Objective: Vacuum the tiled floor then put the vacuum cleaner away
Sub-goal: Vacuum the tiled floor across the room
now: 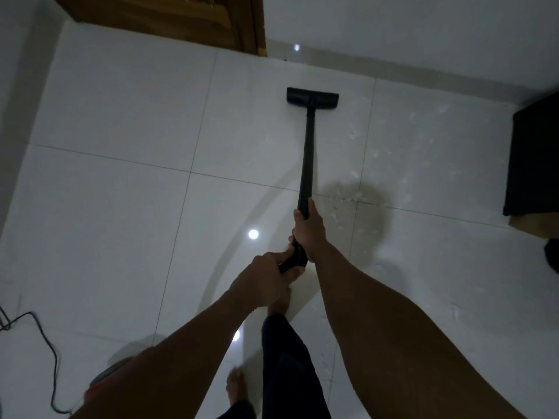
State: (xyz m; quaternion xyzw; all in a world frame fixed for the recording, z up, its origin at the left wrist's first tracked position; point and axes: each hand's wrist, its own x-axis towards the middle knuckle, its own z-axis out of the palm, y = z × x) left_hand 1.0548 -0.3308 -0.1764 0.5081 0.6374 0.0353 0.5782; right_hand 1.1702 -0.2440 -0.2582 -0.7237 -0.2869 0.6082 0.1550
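Observation:
A black vacuum wand (pixel 308 155) runs from my hands out to its flat black floor head (pixel 312 98), which rests on the white tiled floor (pixel 127 122) near the far wall. My right hand (pixel 308 228) is wrapped around the wand's lower end. My left hand (pixel 266 279) grips the black handle just behind it. White scraps of debris (pixel 352 195) lie scattered on the tiles right of the wand. A red and grey vacuum body (pixel 112 373) shows partly behind my left forearm.
A black power cord (pixel 48 352) snakes over the floor at the lower left. A wooden door (pixel 169 19) stands at the far top. A dark box-like piece of furniture (pixel 535 164) stands at the right edge. My bare feet (pixel 237 388) are on the tiles below.

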